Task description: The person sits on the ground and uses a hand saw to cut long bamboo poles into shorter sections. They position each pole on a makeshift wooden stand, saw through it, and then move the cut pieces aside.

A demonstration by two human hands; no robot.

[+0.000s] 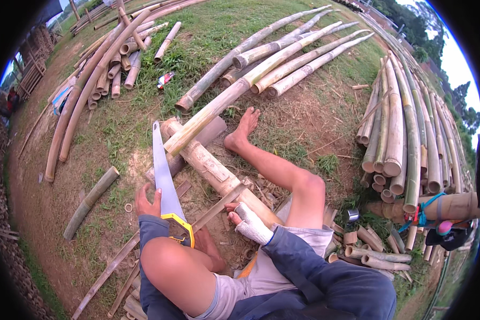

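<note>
My left hand point(148, 201) is beside the blade of a handsaw point(168, 184), its thumb and fingers apart. The saw's yellow and black handle rests by my bent left knee, and the blade points away from me. My right hand point(250, 224), in a white fingerless glove, hovers over my lap, its bare fingers half bent and apart. Just beyond those fingertips lies a flat brown strip point(216, 209), slanting across a thick pale bamboo log point(210, 166). A long bamboo pole point(218, 109) rests its cut near end on that log, close to the saw's tip.
Several bamboo poles point(304, 69) lie on the grass ahead. Bundled poles point(394, 133) are stacked at right, above short offcuts point(378, 258) and a can point(352, 215). More bamboo pieces point(112, 74) lie at far left. A single short pole point(90, 202) lies left of me.
</note>
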